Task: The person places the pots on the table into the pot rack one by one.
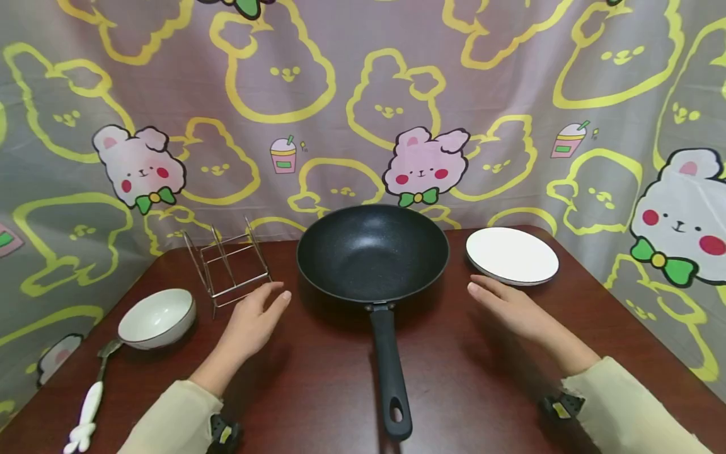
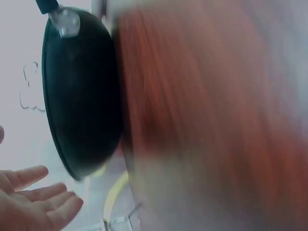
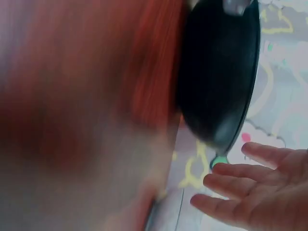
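A black wok (image 1: 371,252) with a long dark handle (image 1: 390,372) sits in the middle of the table, its handle pointing toward me. My left hand (image 1: 252,321) hovers left of the wok, near the wire rack, fingers extended and holding nothing. On the other side, my right hand (image 1: 513,312) reaches forward between the wok and the white plate (image 1: 512,254), its fingers straight. The left wrist view shows the wok's outer side (image 2: 82,96) beyond the left fingers (image 2: 43,199). In the right wrist view the right fingers (image 3: 236,185) lie apart from the wok.
A metal wire rack (image 1: 235,291) stands at the back left. In front of it is a white bowl (image 1: 157,318), with a white-handled utensil (image 1: 91,403) beside it, its metal head at the bowl. A patterned curtain (image 1: 340,94) hangs behind the brown table (image 1: 317,391).
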Available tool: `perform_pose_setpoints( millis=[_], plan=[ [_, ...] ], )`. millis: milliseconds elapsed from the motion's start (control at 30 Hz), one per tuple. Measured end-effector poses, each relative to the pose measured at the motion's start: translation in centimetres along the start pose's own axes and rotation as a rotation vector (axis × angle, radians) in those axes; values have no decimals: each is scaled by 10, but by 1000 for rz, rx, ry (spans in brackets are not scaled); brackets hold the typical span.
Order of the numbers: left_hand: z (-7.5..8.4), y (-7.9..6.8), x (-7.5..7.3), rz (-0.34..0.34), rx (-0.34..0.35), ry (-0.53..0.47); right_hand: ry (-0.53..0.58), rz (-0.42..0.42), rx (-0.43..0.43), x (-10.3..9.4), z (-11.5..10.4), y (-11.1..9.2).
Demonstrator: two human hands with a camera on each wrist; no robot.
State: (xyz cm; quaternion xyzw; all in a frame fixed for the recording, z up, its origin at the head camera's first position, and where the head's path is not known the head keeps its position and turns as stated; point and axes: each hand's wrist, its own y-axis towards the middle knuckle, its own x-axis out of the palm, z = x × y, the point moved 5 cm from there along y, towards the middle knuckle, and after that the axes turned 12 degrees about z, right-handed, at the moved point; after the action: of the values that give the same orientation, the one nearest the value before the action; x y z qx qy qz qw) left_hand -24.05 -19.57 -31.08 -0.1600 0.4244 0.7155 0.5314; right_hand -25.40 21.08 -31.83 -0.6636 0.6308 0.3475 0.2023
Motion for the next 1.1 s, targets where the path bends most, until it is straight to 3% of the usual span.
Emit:
perform_pose_setpoints(
  millis=[100, 200, 367, 467, 600, 867, 1100],
  plan=[
    [7, -5, 8, 2, -35, -101, 115, -35, 18, 8, -8, -9],
    [12, -11, 17, -22, -122, -264, 231, -81, 16, 17, -18, -15],
    [21, -22, 39, -120, -313, -622, 464, -172, 92, 35, -30, -24],
    [28, -28, 50, -189, -369, -737, 602, -238, 128, 46, -37, -29],
    [37, -35, 63, -273, -412, -828, 718, -311, 138, 59, -46, -35],
    [53, -41, 86, -365, -490, -961, 882, -409, 176, 84, -64, -44],
    [66, -44, 101, -418, -499, -1014, 1007, -477, 206, 98, -75, -51]
  ],
)
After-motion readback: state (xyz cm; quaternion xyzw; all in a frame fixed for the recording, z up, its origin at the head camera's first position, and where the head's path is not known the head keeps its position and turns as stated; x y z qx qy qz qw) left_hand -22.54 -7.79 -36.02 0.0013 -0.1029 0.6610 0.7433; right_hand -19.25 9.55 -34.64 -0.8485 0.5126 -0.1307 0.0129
